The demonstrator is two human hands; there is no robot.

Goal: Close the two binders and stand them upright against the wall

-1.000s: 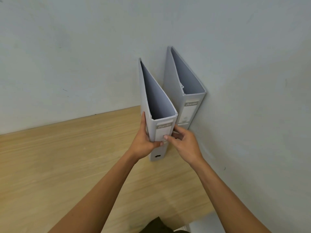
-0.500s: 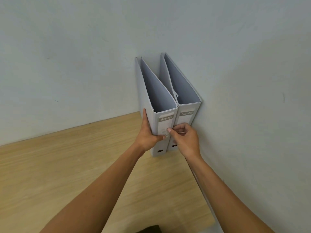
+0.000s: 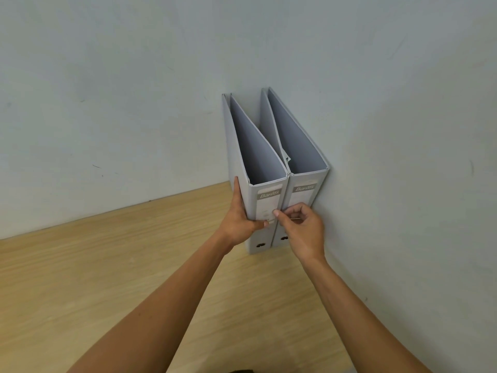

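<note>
Both binders stand upright and closed on the counter (image 3: 113, 270), side by side in the corner, spines facing me. The left binder (image 3: 265, 200) touches the right binder (image 3: 304, 189) along the spine edge; the right one sits against the side wall (image 3: 403, 157), and both back edges reach the rear wall (image 3: 107, 90). My left hand (image 3: 239, 219) wraps the left binder's outer cover and lower spine, thumb across the front, so its fingers are closed on that binder. My right hand (image 3: 304, 227) is curled loosely, fingertips (image 3: 276, 212) resting at the seam between the two spines; contact looks like a light pinch or press, and I cannot tell whether it grips anything. Step in hand, as I judge it: final squaring. To do it well, press the left binder flush against its neighbour, keep both bases flat on the counter, line up the spines, then release slowly, one hand at a time, watching for any lean. Versus one second ago: the left binder then stood forward and apart from the right one; now the gap is gone and the spines sit nearly level. Task looks nearly complete.
</note>
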